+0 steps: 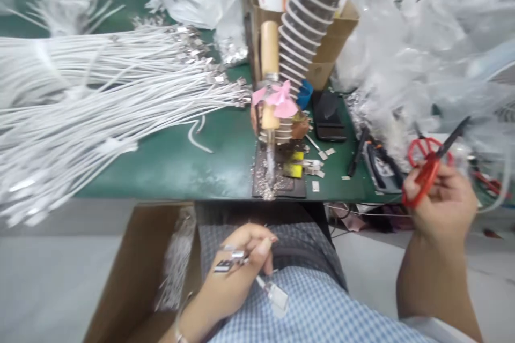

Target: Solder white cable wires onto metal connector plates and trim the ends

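My right hand (446, 203), at the right over the bench edge, is closed round red-handled scissors (426, 177), their dark blades pointing up and right. Low in the middle, in front of my lap, my left hand (245, 262) is closed on small cable pieces with metal ends (230, 263). A white cable end with a flat tag-like connector (277, 297) hangs below its fingers. Beyond my left hand stands a soldering tool with a wooden handle (269, 48) and a pink bow (277, 97), its tip over a dark pad (261, 179). A yellow block (295, 165) lies beside the tip.
Bundles of white cables (120, 102) cover the left of the green bench (169, 171). A ribbed hose (314, 5) rises behind the tool. A black phone (329, 118), pliers (378, 163) and plastic bags (422, 59) lie right. Below left stands an open cardboard box (116, 273).
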{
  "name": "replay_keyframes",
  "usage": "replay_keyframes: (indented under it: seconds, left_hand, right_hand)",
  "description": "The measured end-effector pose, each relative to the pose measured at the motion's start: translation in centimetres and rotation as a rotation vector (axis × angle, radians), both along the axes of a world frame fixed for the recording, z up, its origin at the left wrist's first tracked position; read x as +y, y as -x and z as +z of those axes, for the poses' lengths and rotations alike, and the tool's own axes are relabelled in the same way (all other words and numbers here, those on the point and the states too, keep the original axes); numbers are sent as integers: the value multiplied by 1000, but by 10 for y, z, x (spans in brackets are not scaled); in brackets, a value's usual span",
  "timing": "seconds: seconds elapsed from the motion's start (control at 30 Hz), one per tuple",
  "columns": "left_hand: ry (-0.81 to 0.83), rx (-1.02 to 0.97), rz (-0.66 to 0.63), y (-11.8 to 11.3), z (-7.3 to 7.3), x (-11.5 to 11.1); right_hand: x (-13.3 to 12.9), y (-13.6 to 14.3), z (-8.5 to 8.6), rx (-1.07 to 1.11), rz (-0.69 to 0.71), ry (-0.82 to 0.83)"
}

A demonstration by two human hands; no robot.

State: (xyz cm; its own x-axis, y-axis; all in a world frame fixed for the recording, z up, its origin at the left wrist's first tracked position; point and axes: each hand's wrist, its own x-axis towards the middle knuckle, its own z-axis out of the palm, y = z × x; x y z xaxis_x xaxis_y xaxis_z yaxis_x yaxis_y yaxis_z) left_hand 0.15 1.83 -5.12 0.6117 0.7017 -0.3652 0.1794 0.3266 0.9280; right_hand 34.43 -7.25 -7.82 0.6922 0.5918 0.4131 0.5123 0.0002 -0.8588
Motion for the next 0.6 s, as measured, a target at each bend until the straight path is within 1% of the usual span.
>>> replay_keyframes:
  seconds: [0.03, 0.07, 0.13, 0.17, 0.2, 0.23, 0.27, 0.4, 0.6]
  left_hand:
    - [18, -56, -23, 0, -1, 0]
    - [39, -98, -24, 0, -1, 1]
    - [79, -164, -25, 2, -2, 1]
    - [98, -187, -20, 3, -2, 0]
    - [114, -207, -17, 3, -2, -1]
    - [132, -221, -15, 4, -2, -2]
    - [146, -233, -13, 5, -2, -3]
    - [190, -253, 1, 7, -2, -6]
    - [198, -296, -2, 8, -2, -7]
  right_hand:
    - [-6, 21, -2, 27, 282, 43]
    - [-11, 43, -3, 88, 481, 155]
    - [-17, 82, -5, 122, 671, 279]
    - [-17, 97, -6, 92, 823, 310]
    - [-14, 109, -7, 49, 922, 309]
    - [-10, 118, -9, 4, 978, 287]
    - [-4, 125, -10, -42, 1007, 252]
    - [15, 134, -13, -187, 978, 150]
    - [17, 137, -12, -236, 995, 106]
